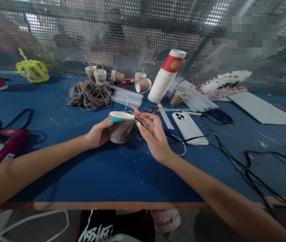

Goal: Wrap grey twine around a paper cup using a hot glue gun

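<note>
A paper cup wound with grey-brown cord (121,129) is held upright just over the blue table, its white rim showing at the top. My left hand (99,133) grips its left side, with the thumb, which has a turquoise nail, on the rim. At the right edge of the cup, my right hand (154,134) has its thumb and fingers closed around the rim; whether cord lies between them is hidden. Behind the cup lies a loose heap of the same cord (90,95).
Beyond my right hand lie a white phone (190,128) and black cables (223,148). A tall stack of paper cups (164,79) leans near small cord-covered baskets (180,95). Purple glue guns (11,146) lie toward the sides. Perforated metal mesh (133,37) stands behind.
</note>
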A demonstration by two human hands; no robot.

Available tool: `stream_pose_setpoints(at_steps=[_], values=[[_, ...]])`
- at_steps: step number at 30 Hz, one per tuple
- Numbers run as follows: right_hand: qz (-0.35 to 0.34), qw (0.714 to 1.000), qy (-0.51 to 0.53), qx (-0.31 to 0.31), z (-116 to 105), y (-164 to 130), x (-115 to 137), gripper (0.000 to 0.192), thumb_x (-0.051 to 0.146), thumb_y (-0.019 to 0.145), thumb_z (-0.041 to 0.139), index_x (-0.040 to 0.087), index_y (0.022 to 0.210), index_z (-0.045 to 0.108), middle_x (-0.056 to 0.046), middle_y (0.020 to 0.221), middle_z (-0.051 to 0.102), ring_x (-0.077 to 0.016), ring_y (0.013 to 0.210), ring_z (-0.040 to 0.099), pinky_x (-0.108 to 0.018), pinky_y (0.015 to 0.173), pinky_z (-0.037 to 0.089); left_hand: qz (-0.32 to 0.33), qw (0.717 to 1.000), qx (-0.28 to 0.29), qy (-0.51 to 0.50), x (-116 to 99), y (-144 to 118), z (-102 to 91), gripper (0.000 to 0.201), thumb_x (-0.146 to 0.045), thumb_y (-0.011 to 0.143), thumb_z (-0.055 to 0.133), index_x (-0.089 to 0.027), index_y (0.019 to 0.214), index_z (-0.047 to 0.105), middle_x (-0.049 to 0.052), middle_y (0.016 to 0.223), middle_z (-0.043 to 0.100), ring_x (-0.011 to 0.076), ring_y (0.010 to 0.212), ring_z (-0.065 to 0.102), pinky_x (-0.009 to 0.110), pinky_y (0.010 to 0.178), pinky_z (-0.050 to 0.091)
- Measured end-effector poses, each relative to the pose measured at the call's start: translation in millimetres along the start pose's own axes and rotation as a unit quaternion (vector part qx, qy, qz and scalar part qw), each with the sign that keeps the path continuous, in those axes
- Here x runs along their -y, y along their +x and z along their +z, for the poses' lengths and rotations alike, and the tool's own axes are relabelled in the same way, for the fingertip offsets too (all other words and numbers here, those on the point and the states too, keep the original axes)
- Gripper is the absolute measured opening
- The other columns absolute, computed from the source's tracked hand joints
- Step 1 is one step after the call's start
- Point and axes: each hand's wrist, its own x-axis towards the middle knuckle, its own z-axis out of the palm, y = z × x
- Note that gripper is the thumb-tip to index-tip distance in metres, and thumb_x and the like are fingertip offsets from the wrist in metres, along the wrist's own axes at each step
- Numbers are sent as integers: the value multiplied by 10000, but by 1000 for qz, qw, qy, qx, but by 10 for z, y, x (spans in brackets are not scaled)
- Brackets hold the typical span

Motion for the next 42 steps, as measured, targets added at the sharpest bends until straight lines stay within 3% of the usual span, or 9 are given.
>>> stream_pose_setpoints(at_steps=[6,11,15,22,27,31,35,42], values=[[-3,999,-35,-10,-3,-7,-9,270,412,940,564,293,1111,392,-95,1509,482,-202,1406,470,-453,1190,406,-8,1000,26,10,-15,-1,-31,516,-463,704,698,-188,1141,703,97,1132,743,375,1213,596,556,1081,394],[-73,992,-84,-64,-42,-20,-16,204,270,940,523,286,1102,400,-100,1482,474,-184,1378,491,-463,1200,377,-28,999,42,9,-32,-3,-22,606,-524,707,681,-203,1220,668,106,1183,724,389,1241,580,562,1059,412],[-101,987,-109,-64,-76,-35,11,246,195,894,522,288,1093,410,-83,1464,486,-185,1424,432,-491,1224,337,-9,1000,14,24,-24,-23,15,700,-510,670,729,-196,1284,611,118,1238,689,383,1253,562,527,1066,415],[-70,990,-119,-2,0,-102,56,323,231,934,522,286,1222,387,-84,1580,397,-200,1482,352,-481,1243,316,74,985,-74,138,35,-50,27,723,-401,693,805,-271,1342,514,65,1255,637,297,1251,525,439,1094,390],[-188,949,-248,52,18,-126,73,540,81,848,553,280,1314,367,-98,1600,370,-239,1534,220,-580,1255,228,70,987,-57,132,45,-31,23,755,-427,740,780,-306,1410,453,56,1354,579,289,1316,479,452,1139,357],[-262,910,-316,59,-7,-115,81,479,47,794,558,312,1172,430,-47,1463,562,-271,1491,332,-691,1199,240,73,987,-61,132,45,-23,25,836,-384,742,785,-322,1471,381,65,1457,499,294,1386,419,461,1166,329],[-276,907,-317,23,-30,-98,61,460,54,774,569,309,1128,422,-64,1374,635,-290,1405,456,-687,1138,330,75,986,-54,141,57,-18,16,931,-319,711,812,-338,1505,326,77,1481,481,313,1396,415,489,1164,338],[-288,912,-291,12,-39,-83,24,455,43,806,542,286,1166,407,-123,1366,620,-272,1386,478,-632,1115,391,76,983,-44,159,72,-6,-12,952,-353,732,800,-326,1526,275,92,1461,492,329,1373,440,502,1135,384]])
